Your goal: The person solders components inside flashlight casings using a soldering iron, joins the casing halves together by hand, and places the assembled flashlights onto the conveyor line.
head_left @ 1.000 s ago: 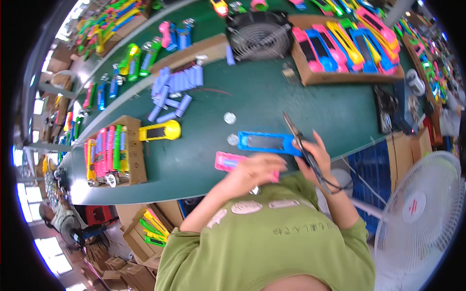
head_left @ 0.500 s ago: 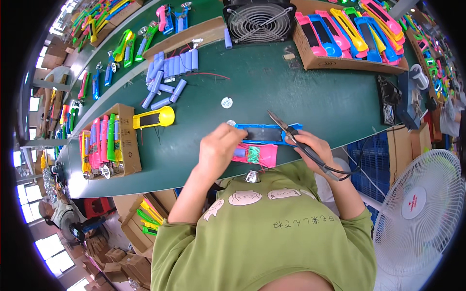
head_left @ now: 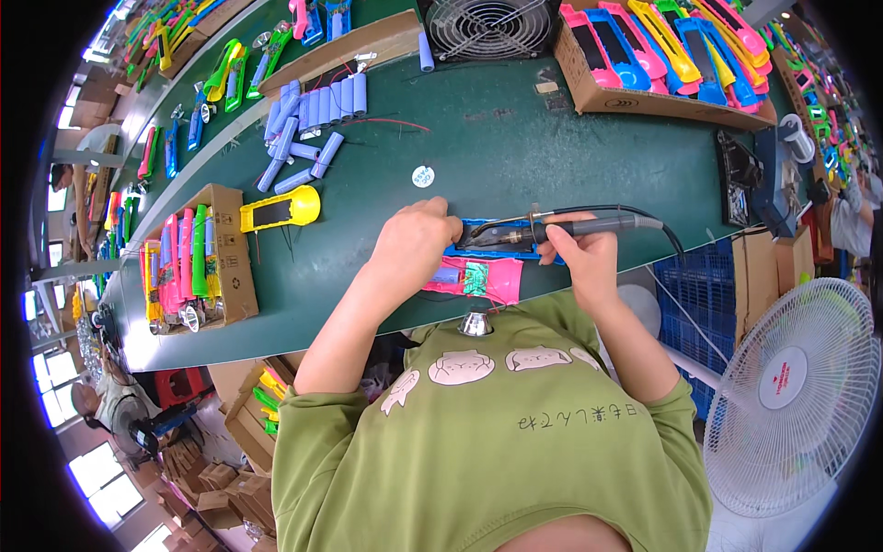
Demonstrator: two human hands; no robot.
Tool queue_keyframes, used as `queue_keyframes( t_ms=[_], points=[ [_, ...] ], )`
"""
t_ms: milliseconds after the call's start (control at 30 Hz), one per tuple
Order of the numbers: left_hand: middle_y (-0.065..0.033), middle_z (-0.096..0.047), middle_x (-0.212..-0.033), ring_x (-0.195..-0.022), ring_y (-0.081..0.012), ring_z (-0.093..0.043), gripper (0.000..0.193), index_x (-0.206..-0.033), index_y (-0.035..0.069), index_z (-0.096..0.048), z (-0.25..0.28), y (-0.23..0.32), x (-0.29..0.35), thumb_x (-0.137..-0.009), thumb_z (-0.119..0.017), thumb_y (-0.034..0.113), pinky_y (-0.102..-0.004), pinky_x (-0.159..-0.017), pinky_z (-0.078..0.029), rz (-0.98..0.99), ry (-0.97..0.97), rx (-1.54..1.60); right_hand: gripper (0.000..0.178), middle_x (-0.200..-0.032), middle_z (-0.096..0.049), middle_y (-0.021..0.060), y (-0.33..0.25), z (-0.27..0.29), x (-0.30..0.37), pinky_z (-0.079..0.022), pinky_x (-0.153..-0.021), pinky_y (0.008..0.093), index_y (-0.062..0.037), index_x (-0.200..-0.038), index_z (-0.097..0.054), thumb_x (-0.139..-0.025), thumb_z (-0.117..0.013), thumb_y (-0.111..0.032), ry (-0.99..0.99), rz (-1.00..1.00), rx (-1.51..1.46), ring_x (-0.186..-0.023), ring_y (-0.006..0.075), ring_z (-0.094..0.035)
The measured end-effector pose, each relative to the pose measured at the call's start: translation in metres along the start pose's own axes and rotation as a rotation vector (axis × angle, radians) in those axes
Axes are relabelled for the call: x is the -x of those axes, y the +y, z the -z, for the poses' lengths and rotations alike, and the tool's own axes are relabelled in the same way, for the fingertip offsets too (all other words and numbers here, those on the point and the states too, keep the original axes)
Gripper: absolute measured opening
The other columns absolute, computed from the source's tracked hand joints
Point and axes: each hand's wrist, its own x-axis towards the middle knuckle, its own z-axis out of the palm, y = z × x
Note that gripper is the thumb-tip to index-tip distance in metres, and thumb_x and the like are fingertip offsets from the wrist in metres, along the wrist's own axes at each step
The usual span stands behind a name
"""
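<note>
My right hand [head_left: 587, 256] grips a soldering iron [head_left: 589, 225] with a dark handle, its tip angled left over a blue plastic housing [head_left: 501, 252]. The housing lies flat near the table edge, with a black strip along it. My left hand [head_left: 418, 241] is closed at the housing's left end, fingertips pinched close to the iron's tip; what they hold is hidden. Just nearer to me rests a pink housing [head_left: 501, 281] containing a purple cell and a green circuit board [head_left: 475, 278]. A silver lamp reflector [head_left: 476, 323] sits below it, against my shirt.
Loose purple cells [head_left: 333, 103] with wires lie at the back left. A yellow housing [head_left: 280, 210] is beside a carton [head_left: 241, 276] of assembled lights. Colourful housings fill another carton [head_left: 662, 109] at the back right, near a black fan [head_left: 489, 29]. A white fan [head_left: 791, 386] stands at right.
The iron has swung from pointing up and away to lying leftward, its tip now over the blue housing. My left hand has shifted slightly up and forward. The view has moved a little.
</note>
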Motion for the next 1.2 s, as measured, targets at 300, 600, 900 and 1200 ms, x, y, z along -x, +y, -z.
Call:
queue_keyframes(
  t_ms=[300,600,900,1200],
  points=[
    [-0.0126,-0.050,-0.073,-0.074,-0.0294,-0.055,0.003,-0.069,0.003,-0.060,-0.003,0.003,-0.001,-0.068,-0.058,0.004,-0.0381,-0.064,-0.045,0.050,-0.020,-0.037,0.012,-0.078,-0.062,0.0095,0.003,-0.008,-0.003,-0.046,-0.050,0.0210,0.0045,-0.091,-0.058,-0.080,-0.060,-0.002,-0.005,-0.057,0.041,-0.062,0.0112,-0.060],
    [-0.0131,-0.052,-0.073,-0.072,-0.0301,-0.056,0.003,-0.065,0.003,-0.061,-0.005,0.002,-0.006,-0.067,-0.059,0.004,-0.0381,-0.065,-0.046,0.076,-0.066,-0.078,0.014,-0.080,-0.063,0.0098,0.005,-0.002,-0.004,-0.048,-0.052,0.0217,0.0043,-0.092,-0.058,-0.081,-0.060,-0.003,-0.031,-0.050,0.074,-0.065,0.0128,-0.062],
    [-0.0158,-0.052,-0.070,-0.070,-0.0336,-0.055,0.011,-0.062,0.002,-0.058,-0.004,0.001,-0.016,-0.069,-0.055,0.009,-0.0422,-0.060,-0.044,-0.001,-0.012,-0.104,0.016,-0.090,-0.062,0.0121,0.006,0.014,0.020,-0.050,-0.063,0.0282,0.0014,-0.089,-0.062,-0.075,-0.068,-0.006,0.146,0.430,0.419,-0.075,0.0193,-0.062],
    [-0.0130,-0.053,-0.068,-0.069,-0.0305,-0.056,0.003,-0.064,0.005,-0.061,-0.004,0.002,0.003,-0.066,-0.059,0.007,-0.0402,-0.061,-0.046,0.068,-0.040,-0.084,0.055,-0.110,-0.057,0.0103,-0.007,0.025,0.026,-0.021,-0.103,0.0536,-0.0087,-0.113,-0.045,-0.067,-0.074,-0.015,-0.068,0.732,0.897,-0.109,0.0255,-0.052]
  ],
)
